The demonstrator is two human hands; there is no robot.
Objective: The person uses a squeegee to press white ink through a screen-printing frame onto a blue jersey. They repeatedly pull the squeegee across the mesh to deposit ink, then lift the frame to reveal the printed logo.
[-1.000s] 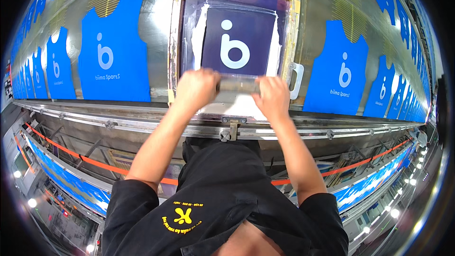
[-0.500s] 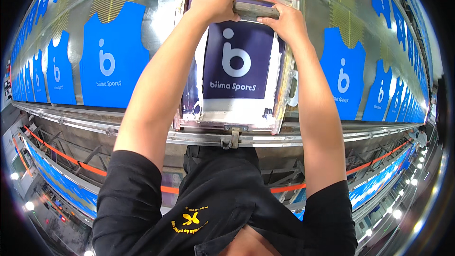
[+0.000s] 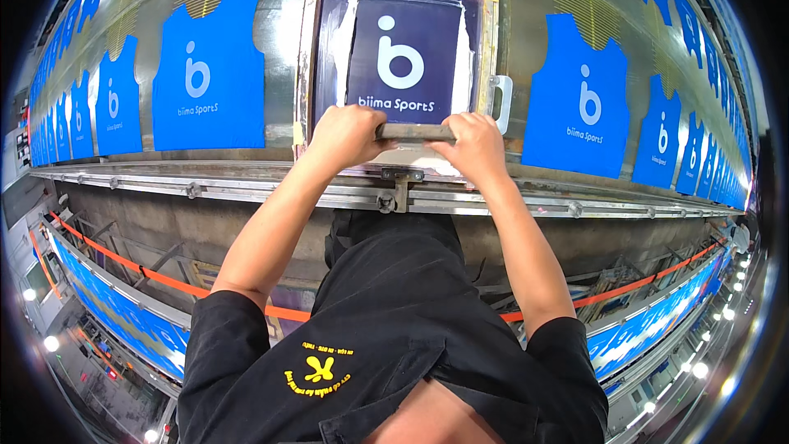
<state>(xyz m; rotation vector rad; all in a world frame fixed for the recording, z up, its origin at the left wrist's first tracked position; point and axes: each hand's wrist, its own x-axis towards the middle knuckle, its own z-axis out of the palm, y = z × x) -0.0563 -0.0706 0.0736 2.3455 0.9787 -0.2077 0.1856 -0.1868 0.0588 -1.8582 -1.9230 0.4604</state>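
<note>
A framed printing screen lies flat on the long table, its dark mesh showing a pale rounded logo with lettering below. White ink streaks run along both sides of the mesh. Across the near end of the screen lies a squeegee with a grey-brown handle. My left hand is closed round its left end, and my right hand grips its right end, thumb on the near side. The squeegee's blade is hidden below the handle. A pale loop handle sticks out from the frame's right side.
Blue printed shirt panels lie left of the screen, and another blue panel lies to its right. A metal rail with clamps runs along the near table edge. Behind me stretches an orange bar, with another table of blue panels beyond.
Both hands have drawn the squeegee toward me, from the screen's far end to its near end. The mesh with the logo is now uncovered above them.
</note>
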